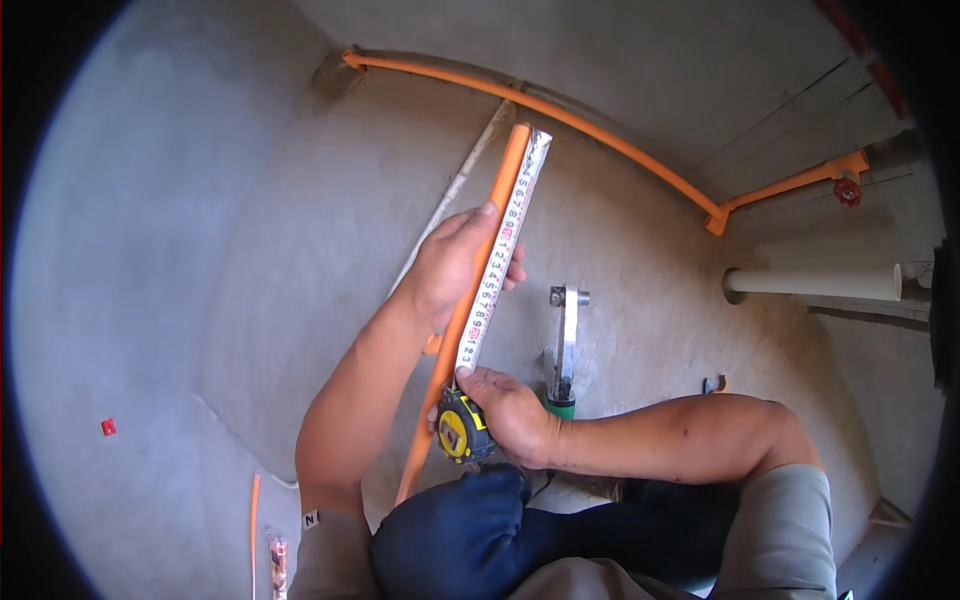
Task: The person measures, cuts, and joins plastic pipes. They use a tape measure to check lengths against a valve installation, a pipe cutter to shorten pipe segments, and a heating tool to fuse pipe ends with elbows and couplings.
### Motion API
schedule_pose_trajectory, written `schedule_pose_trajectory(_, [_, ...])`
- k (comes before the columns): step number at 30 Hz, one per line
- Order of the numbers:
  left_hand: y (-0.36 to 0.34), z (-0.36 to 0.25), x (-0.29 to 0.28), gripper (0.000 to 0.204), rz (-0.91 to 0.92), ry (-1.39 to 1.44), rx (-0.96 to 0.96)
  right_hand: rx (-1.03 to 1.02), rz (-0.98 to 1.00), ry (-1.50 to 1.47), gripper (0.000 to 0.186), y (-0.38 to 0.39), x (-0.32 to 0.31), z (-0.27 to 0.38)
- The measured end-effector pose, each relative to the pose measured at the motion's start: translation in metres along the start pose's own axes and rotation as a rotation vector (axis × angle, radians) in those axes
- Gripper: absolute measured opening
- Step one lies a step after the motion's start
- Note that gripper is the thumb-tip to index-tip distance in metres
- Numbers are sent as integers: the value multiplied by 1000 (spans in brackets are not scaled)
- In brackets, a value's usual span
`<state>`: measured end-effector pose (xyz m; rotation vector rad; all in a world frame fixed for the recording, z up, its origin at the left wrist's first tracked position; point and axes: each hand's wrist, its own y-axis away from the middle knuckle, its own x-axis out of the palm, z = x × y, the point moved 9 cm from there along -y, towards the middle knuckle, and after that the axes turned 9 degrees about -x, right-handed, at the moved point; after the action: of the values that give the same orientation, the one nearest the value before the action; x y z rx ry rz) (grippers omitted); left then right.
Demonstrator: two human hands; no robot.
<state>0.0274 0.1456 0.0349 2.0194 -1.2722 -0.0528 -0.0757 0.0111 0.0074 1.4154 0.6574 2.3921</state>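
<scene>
My left hand (452, 262) is wrapped round an orange pipe (512, 160) and also steadies the tape laid along it. The pipe slants from beside my knee up and away to the right. A white tape blade (498, 255) is drawn out along the pipe's right side, its end near the pipe's far end. My right hand (515, 415) grips the yellow and black tape measure (462, 432), thumb on the blade close to the case mouth. Some fingers of both hands are hidden behind the pipe and tape.
To the right of the tape stands a flat metal tool (568, 335) with a green lower part. Orange piping (600, 128) runs along the wall to a red valve handle (847, 192). A pale wide pipe (820, 283) juts out at the right. A small red piece (109, 427) lies at left.
</scene>
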Motion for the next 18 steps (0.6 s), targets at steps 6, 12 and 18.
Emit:
schedule_pose_trajectory(6, [0,-14,20,42,129,79,-1,66,-30,46,46,7,-12,-14])
schedule_pose_trajectory(12, [4,-21,26,42,187,90,15,193,13,106,50,8,-17,-20])
schedule_pose_trajectory(18, [-1,-23,18,42,212,118,56,243,61,28,55,19,-4,-14])
